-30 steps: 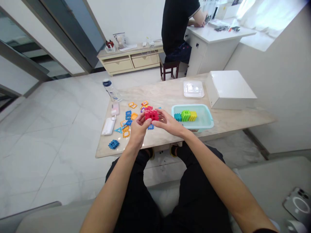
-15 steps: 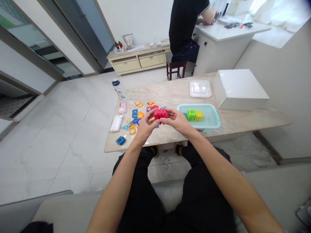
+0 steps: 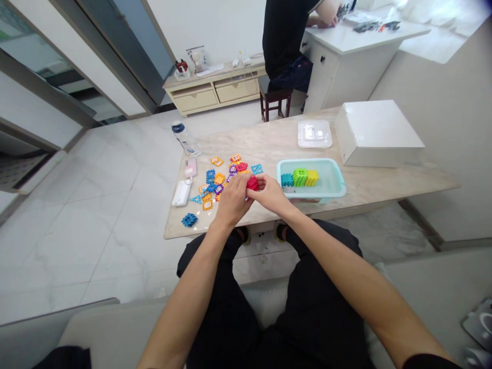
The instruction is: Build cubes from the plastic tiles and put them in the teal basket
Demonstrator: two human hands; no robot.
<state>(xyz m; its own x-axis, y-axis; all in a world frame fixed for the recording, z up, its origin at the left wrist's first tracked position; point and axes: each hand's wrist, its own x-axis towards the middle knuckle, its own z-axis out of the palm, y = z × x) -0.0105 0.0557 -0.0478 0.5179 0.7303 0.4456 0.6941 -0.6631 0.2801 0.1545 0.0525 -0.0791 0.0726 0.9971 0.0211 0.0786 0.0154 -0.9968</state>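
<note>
Between my hands is a stack of red interlocking plastic tiles (image 3: 252,183), partly covered by fingers. My left hand (image 3: 233,200) wraps over its left side, and my right hand (image 3: 272,195) grips the right side with thumb and fingers. Just beyond and to the left lie loose tiles: orange (image 3: 219,178), blue (image 3: 210,176), purple and red (image 3: 241,166). A blue tile cluster (image 3: 189,220) sits apart near the front left. To the right of my hands, a pale turquoise tub (image 3: 330,193) holds teal, green (image 3: 300,177) and yellow (image 3: 312,178) tile stacks.
A water bottle (image 3: 186,138), a pink card (image 3: 191,167) and a white case (image 3: 181,193) are along the table's left side. A clear plastic lid (image 3: 314,134) and a white box (image 3: 380,133) stand behind the tub. Another person (image 3: 286,46) sits at a white counter.
The red stack has been turned, and my left hand now covers more of it. My view has shifted slightly, exposing the teal stack in the tub.
</note>
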